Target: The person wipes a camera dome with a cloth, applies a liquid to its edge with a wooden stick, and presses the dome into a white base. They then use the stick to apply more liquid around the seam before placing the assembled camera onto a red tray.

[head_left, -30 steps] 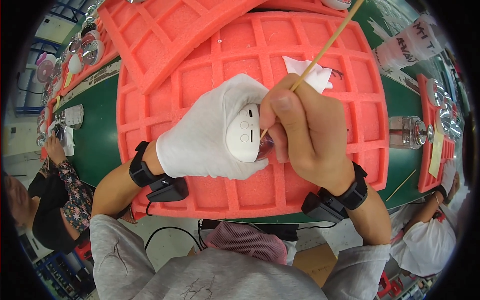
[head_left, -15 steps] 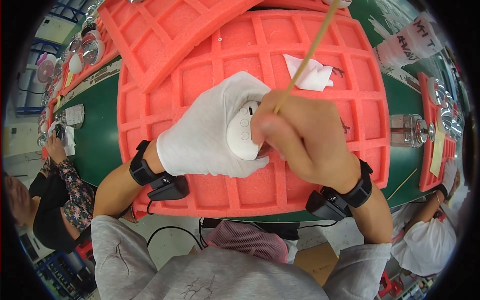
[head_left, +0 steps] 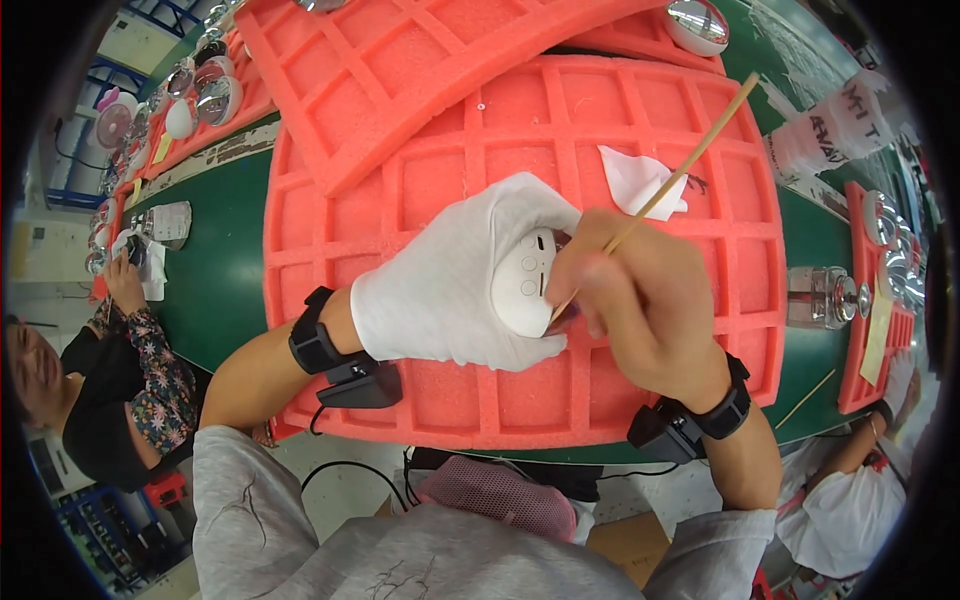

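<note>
My left hand point(head_left: 455, 270), in a white glove, is wrapped round a white rounded device point(head_left: 518, 290) with round buttons and small dark slots on its face. Bare, my right hand point(head_left: 645, 295) pinches a thin wooden stick point(head_left: 690, 160). The stick's long end slants up to the far right, and its lower tip meets the device's right edge. My right fingers hide part of that edge. Both hands are above a red foam tray point(head_left: 430, 215) divided into square pockets. A crumpled white cloth point(head_left: 640, 185) lies on the tray beyond my right hand.
Another red foam tray point(head_left: 400, 75) overlaps the far left. On the green table point(head_left: 215, 290), a glass bottle point(head_left: 822, 297) stands at right, near another wooden stick point(head_left: 805, 400). Shiny domed parts point(head_left: 697, 27) sit on surrounding trays. A person point(head_left: 120, 400) works at left, another point(head_left: 860, 490) at right.
The whole view has shifted, so the scene appears lower and further right. The stick leans more to the right, and my right fingers uncover more of the device's face.
</note>
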Demonstrator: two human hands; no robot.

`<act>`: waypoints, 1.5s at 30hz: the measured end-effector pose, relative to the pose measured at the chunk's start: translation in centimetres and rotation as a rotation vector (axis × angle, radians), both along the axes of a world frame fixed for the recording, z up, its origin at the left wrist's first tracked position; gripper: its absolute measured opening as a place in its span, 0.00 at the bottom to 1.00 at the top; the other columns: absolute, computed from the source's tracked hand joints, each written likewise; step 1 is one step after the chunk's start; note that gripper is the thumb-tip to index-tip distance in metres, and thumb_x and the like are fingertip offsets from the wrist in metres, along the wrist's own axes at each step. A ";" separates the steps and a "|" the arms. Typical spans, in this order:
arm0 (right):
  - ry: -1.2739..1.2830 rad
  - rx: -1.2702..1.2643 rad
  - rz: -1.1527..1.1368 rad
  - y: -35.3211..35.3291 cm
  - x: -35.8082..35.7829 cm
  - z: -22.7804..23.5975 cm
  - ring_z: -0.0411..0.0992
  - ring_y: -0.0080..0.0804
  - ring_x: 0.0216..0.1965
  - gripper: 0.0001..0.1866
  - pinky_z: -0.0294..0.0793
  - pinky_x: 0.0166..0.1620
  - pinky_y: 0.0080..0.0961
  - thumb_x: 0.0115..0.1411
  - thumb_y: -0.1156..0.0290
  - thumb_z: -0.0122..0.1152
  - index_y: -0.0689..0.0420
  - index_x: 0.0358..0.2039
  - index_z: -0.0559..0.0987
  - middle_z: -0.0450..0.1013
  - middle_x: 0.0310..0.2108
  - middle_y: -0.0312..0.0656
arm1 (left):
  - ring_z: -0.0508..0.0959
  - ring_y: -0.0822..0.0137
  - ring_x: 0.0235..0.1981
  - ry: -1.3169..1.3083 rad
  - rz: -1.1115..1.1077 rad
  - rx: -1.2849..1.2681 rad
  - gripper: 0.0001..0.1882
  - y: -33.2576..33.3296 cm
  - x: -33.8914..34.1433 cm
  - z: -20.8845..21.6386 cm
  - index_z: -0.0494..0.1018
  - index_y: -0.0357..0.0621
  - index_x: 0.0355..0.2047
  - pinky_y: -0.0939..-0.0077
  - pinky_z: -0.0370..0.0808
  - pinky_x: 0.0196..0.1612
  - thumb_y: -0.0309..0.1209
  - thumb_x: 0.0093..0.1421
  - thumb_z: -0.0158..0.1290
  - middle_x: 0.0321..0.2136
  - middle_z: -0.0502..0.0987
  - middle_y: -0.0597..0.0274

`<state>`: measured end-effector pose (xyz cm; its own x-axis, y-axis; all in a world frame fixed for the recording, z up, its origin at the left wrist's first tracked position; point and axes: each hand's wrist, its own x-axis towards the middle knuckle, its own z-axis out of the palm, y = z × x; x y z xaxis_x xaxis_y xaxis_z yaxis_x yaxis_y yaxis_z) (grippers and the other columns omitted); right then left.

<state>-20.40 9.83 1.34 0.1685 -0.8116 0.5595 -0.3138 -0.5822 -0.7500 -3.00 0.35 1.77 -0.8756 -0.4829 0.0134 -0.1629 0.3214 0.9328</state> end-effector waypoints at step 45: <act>-0.377 0.253 -0.363 1.7 0.5 0.8 0.62 0.19 0.15 0.15 0.58 0.21 0.15 0.76 0.70 0.39 0.63 0.38 0.73 0.66 0.19 0.36 | 0.79 0.59 0.35 0.361 0.354 0.116 0.07 0.0 3.2 1.2 0.77 0.39 0.28 0.66 0.76 0.41 0.27 0.55 0.65 0.32 0.79 0.58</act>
